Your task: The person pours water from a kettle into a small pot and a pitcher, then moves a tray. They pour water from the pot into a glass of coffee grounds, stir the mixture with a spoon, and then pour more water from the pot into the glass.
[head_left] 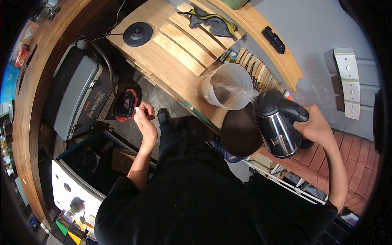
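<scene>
My right hand (313, 124) is wrapped around the black handle of an electric kettle (277, 128), a shiny dark metal body with a black lid. The kettle is tipped, its spout at the rim of a translucent plastic container (235, 71). Clear water runs from the spout into the container, which stands on the wooden counter (175, 67). My left hand (146, 121) hangs in the air to the left, fingers loosely curled, and I see nothing in it. The round black kettle base (138, 34) sits at the counter's far left end.
A grey and yellow cloth (212, 23) lies on wooden slats behind the container. A dark round seat-like disc (241, 130) is below the kettle. A grey hard case (77, 94) and an open dark bin (102, 159) stand at left. Red brickwork (347, 163) is at right.
</scene>
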### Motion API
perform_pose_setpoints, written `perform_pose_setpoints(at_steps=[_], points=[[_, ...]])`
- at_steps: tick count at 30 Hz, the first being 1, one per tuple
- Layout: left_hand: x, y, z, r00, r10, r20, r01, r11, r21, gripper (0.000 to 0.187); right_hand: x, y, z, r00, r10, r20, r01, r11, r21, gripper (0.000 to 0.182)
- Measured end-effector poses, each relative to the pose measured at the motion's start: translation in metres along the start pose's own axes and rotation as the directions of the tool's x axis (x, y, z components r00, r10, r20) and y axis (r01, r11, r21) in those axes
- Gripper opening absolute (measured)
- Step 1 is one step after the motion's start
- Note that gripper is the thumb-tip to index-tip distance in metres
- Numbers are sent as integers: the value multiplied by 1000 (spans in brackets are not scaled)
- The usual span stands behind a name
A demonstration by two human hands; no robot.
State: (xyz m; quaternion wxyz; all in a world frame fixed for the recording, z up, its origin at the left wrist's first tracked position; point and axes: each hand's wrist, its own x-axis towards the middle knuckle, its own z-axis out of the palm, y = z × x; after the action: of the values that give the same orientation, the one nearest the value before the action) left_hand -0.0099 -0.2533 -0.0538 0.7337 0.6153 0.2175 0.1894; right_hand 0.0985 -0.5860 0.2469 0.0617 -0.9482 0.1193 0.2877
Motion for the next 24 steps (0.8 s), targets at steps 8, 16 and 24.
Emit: perform_pose_setpoints(at_steps=[8, 16, 24], points=[[4, -2, -7, 1000, 11, -15, -12, 1000, -15, 54, 3, -14, -2, 1000, -4, 12, 4, 1000, 26, 43], [7, -1, -13, 1000, 11, -23, -12, 999, -30, 54, 5, -20, -1, 999, -37, 10, 37, 999, 5, 39], [7, -5, -21, 999, 16, -34, -18, 999, -47, 54, 5, -20, 7, 1000, -25, -15, 26, 997, 69, 26]])
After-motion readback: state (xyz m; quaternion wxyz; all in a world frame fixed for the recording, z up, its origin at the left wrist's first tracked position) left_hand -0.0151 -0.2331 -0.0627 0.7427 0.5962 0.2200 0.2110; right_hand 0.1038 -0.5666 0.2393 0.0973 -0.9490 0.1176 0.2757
